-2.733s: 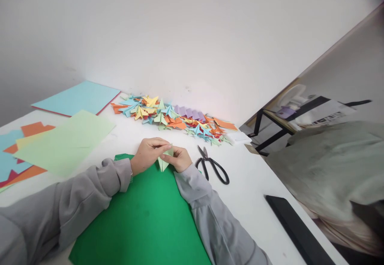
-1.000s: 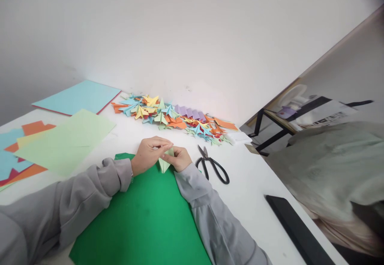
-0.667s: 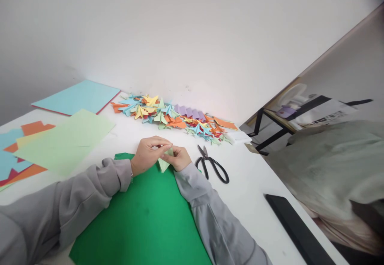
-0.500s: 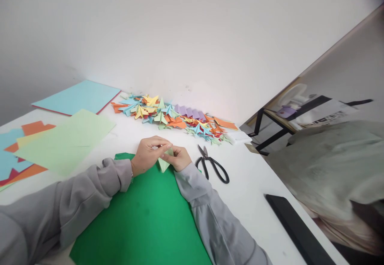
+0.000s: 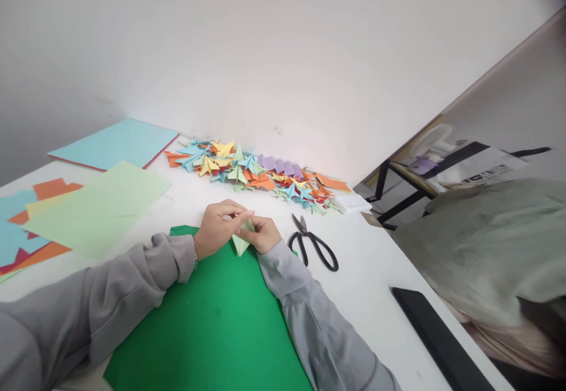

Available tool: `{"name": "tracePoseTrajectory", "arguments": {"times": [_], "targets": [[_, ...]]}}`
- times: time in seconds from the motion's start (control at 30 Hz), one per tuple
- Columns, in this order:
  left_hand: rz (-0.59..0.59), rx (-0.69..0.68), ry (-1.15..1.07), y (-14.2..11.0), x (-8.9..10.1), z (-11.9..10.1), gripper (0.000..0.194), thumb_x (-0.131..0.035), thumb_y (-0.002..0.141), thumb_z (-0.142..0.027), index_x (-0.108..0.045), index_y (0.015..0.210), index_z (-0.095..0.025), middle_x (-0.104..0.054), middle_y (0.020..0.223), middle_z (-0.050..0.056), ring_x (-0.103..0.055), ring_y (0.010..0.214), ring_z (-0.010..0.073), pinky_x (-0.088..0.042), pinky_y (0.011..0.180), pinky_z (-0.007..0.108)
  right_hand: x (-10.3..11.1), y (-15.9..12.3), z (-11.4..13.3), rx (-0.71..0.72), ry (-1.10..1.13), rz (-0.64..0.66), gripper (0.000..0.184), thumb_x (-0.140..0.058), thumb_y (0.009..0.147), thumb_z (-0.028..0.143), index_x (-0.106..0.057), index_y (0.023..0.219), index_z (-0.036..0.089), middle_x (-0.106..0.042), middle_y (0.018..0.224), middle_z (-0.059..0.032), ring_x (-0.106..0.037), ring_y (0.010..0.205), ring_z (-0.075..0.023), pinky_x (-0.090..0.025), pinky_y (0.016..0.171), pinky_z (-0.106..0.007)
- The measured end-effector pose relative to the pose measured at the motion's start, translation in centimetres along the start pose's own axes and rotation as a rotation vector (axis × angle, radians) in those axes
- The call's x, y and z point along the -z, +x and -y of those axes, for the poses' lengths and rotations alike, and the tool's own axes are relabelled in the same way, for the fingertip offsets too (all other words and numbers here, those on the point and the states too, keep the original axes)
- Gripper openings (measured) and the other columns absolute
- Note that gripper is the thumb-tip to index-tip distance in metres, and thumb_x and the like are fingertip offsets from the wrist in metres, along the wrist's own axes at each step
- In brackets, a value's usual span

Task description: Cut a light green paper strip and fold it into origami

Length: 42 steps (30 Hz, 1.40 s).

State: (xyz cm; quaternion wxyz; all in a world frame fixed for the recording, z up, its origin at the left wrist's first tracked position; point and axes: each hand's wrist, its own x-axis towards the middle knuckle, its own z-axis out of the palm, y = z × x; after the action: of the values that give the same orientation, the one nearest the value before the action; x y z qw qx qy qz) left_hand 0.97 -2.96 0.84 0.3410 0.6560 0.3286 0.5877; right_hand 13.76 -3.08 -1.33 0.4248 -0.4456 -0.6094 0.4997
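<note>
Between my two hands is a small piece of folded light green paper [image 5: 240,245], its pointed end toward me. My left hand [image 5: 219,230] pinches its upper left part, thumb and fingertips pressed together. From the other side, my right hand [image 5: 265,235] grips it with the thumb on top. Both hands are over the far end of a green sheet [image 5: 207,320], and my fingers cover the upper part of the fold. Black-handled scissors [image 5: 309,242] lie on the table right of my right hand, their blades slightly apart.
Folded paper pieces in many colours [image 5: 247,170] lie heaped along the wall. At left are loose coloured sheets [image 5: 99,211] and a light blue sheet stack [image 5: 117,143]. A black flat bar [image 5: 437,338] lies near the right table edge. A person in a grey-green top [image 5: 495,249] is at right.
Both hands stay in nearly the same place on the folded paper, with only slight finger shifts. The scissors and the other papers have not moved.
</note>
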Motion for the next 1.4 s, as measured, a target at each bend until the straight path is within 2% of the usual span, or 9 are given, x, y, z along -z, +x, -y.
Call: {"name": "tracePoseTrajectory", "arguments": {"times": [0.2, 0.33, 0.43, 0.67, 0.77, 0.87, 1.0, 1.23, 1.4], "targets": [[0.037, -0.009, -0.021, -0.1, 0.3, -0.3, 0.022, -0.047, 0.078, -0.024, -0.066, 0.072, -0.015, -0.066, 0.077, 0.007, -0.059, 0.076, 0.0160, -0.047, 0.069, 0.029, 0.2, 0.1, 0.2, -0.033, 0.017, -0.015, 0.029, -0.069, 0.053, 0.038, -0.052, 0.052, 0.015, -0.033, 0.043, 0.0076, -0.025, 0.043, -0.0064, -0.019, 0.043, -0.023], [0.057, -0.103, 0.023, -0.1, 0.2, -0.2, 0.012, -0.055, 0.072, -0.020, -0.066, 0.073, -0.016, -0.065, 0.074, 0.007, -0.057, 0.074, 0.0166, -0.047, 0.069, 0.030, 0.2, 0.1, 0.4, -0.011, 0.019, -0.038, 0.031, -0.070, 0.051, 0.038, -0.050, 0.048, 0.015, -0.030, 0.044, 0.0079, -0.023, 0.044, -0.0059, -0.018, 0.043, -0.022], [0.058, -0.118, 0.043, 0.0, 0.1, -0.2, 0.010, -0.056, 0.071, -0.018, -0.066, 0.068, -0.016, -0.065, 0.069, 0.006, -0.056, 0.069, 0.0156, -0.046, 0.067, 0.030, 0.1, 0.1, 0.4, 0.008, -0.014, -0.055, 0.030, -0.071, 0.050, 0.039, -0.053, 0.050, 0.015, -0.029, 0.044, 0.0077, -0.023, 0.045, -0.0059, -0.017, 0.043, -0.022], [-0.003, 0.055, -0.016, 0.0, 0.0, -0.3, 0.010, -0.059, 0.068, -0.023, -0.067, 0.065, -0.018, -0.064, 0.067, 0.004, -0.057, 0.066, 0.0145, -0.046, 0.061, 0.026, -0.1, 0.0, 0.2, -0.028, 0.023, -0.024, 0.030, -0.071, 0.051, 0.040, -0.057, 0.056, 0.014, -0.033, 0.044, 0.0079, -0.024, 0.044, -0.0057, -0.018, 0.043, -0.022], [0.010, 0.106, -0.062, 0.0, 0.1, -0.2, 0.016, -0.056, 0.072, -0.026, -0.068, 0.068, -0.017, -0.065, 0.072, 0.005, -0.059, 0.071, 0.0152, -0.046, 0.066, 0.027, 0.0, 0.0, 0.3, -0.044, 0.072, -0.033, 0.029, -0.073, 0.049, 0.037, -0.057, 0.052, 0.014, -0.036, 0.042, 0.0079, -0.027, 0.042, -0.0054, -0.020, 0.042, -0.022], [0.026, 0.118, -0.067, 0.0, 0.3, -0.1, 0.023, -0.049, 0.077, -0.028, -0.068, 0.072, -0.016, -0.066, 0.077, 0.006, -0.058, 0.077, 0.0161, -0.046, 0.070, 0.027, 0.2, 0.2, 0.1, -0.071, 0.165, -0.074, 0.027, -0.075, 0.047, 0.035, -0.059, 0.052, 0.013, -0.045, 0.042, 0.0063, -0.034, 0.041, -0.0062, -0.025, 0.043, -0.022], [0.031, 0.148, -0.086, 0.1, 0.3, 0.3, 0.020, -0.051, 0.075, -0.026, -0.067, 0.077, -0.015, -0.064, 0.084, 0.007, -0.057, 0.078, 0.0156, -0.046, 0.064, 0.025, 0.5, 0.5, -0.4, -0.126, 0.360, -0.164, 0.027, -0.076, 0.045, 0.033, -0.063, 0.058, 0.014, -0.054, 0.046, 0.0034, -0.042, 0.040, -0.0087, -0.032, 0.042, -0.024], [0.065, 0.249, -0.156, 0.1, -0.2, 0.6, 0.014, -0.059, 0.065, -0.020, -0.065, 0.076, -0.015, -0.055, 0.074, 0.003, -0.054, 0.055, 0.0092, -0.044, 0.046, 0.020, 0.3, 0.3, 0.1, -0.105, 0.478, -0.219, 0.023, -0.077, 0.043, 0.027, -0.065, 0.058, 0.015, -0.058, 0.047, 0.0019, -0.049, 0.042, -0.0120, -0.038, 0.041, -0.026], [0.081, 0.246, -0.202, 0.1, -0.2, 0.7, 0.013, -0.058, 0.065, -0.019, -0.066, 0.075, -0.015, -0.053, 0.072, 0.001, -0.053, 0.049, 0.0072, -0.046, 0.046, 0.021, 0.3, 0.2, 0.5, -0.116, 0.491, -0.205, 0.020, -0.076, 0.044, 0.025, -0.064, 0.058, 0.016, -0.056, 0.043, 0.0029, -0.048, 0.039, -0.0118, -0.037, 0.038, -0.025]]}}
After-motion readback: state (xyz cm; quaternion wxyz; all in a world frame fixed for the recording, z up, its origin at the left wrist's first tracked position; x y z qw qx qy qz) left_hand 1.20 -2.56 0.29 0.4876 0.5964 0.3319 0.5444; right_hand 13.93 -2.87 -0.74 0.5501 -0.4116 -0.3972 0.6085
